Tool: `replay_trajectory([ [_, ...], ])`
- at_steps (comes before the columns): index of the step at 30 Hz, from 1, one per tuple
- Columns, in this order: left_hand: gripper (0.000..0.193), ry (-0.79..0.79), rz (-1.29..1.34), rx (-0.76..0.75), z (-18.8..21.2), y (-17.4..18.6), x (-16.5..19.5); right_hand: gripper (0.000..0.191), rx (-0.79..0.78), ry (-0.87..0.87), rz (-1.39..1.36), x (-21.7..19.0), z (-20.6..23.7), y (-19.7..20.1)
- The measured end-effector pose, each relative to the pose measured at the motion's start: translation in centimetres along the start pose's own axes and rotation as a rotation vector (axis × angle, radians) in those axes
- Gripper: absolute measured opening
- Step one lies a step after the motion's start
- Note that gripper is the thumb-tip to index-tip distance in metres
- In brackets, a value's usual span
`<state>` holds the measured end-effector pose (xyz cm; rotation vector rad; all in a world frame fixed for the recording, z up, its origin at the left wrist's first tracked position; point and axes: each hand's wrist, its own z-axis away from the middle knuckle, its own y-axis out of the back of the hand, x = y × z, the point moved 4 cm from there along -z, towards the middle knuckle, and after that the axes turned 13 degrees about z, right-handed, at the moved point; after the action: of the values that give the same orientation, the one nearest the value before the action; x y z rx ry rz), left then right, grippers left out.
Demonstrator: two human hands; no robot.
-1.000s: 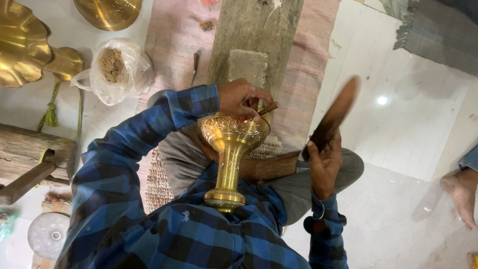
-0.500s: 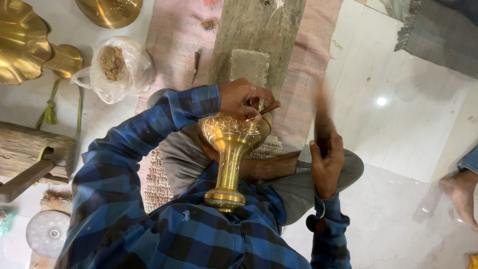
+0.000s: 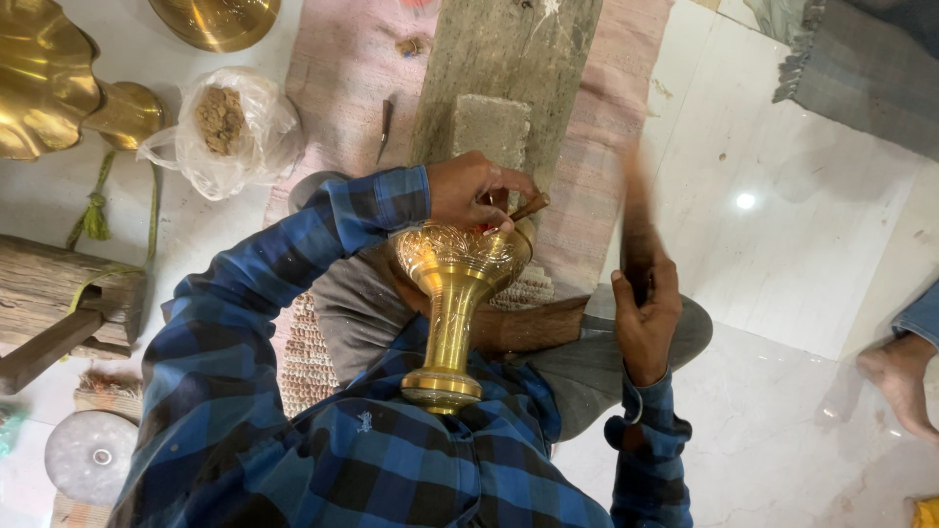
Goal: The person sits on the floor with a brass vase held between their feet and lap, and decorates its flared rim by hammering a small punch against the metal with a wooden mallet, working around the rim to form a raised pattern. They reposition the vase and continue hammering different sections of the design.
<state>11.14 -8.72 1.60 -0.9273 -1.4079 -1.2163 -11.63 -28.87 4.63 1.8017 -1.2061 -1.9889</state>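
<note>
white marble floor (image 3: 802, 244), engraved brass vase (image 3: 455, 293)

Count: 1 engraved brass vase (image 3: 455, 303); 1 chisel (image 3: 516, 212); 1 blurred mallet (image 3: 638, 230). 3 more brass pieces at the floor's top-left: scalloped dish (image 3: 34, 73), its small base (image 3: 132, 110), round bowl (image 3: 217, 18). 1 plastic bag of brown powder (image 3: 223, 127). 1 loose tool (image 3: 384, 125) on the mat. 1 stone block (image 3: 492, 132). 1 round metal disc (image 3: 90, 456), bottom-left corner. 1 bare foot (image 3: 895, 386), right edge.
</note>
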Motion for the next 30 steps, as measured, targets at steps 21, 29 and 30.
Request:
replay_trajectory([
  [21,0.047,0.103,-0.008,0.072,0.7,0.3,1.7,0.058,-0.068,0.064,0.381,-0.5,-1.7,0.3],
  [29,0.055,-0.182,-0.033,0.179,0.9,0.4,1.9,0.066,-0.087,0.129,0.525,-1.8,-2.8,0.6],
  [30,0.053,-0.175,-0.04,0.174,0.9,0.4,1.6,0.064,-0.08,0.057,0.374,-1.6,-2.9,0.7],
])
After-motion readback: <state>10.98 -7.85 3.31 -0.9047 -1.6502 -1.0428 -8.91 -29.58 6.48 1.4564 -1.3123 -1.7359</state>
